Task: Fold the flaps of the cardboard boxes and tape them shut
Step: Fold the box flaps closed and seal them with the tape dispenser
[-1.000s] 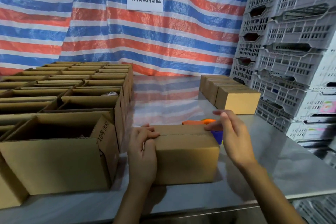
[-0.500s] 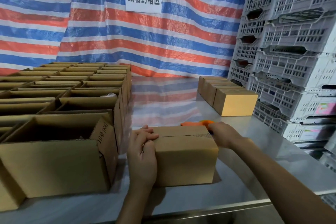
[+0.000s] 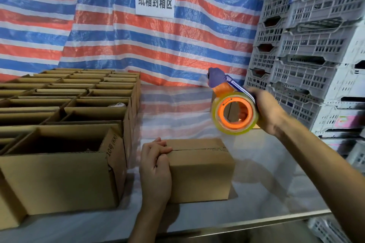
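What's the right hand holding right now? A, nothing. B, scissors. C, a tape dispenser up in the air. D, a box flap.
C: the right hand grips the tape dispenser, raised above the closed box.

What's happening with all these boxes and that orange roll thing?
A person is closing up cardboard boxes on a metal table. Their left hand grips the left end of a small box, holding its folded flaps down. Their right hand holds a tape dispenser in the air above the box, not touching it. Rows of open boxes wait on the left.
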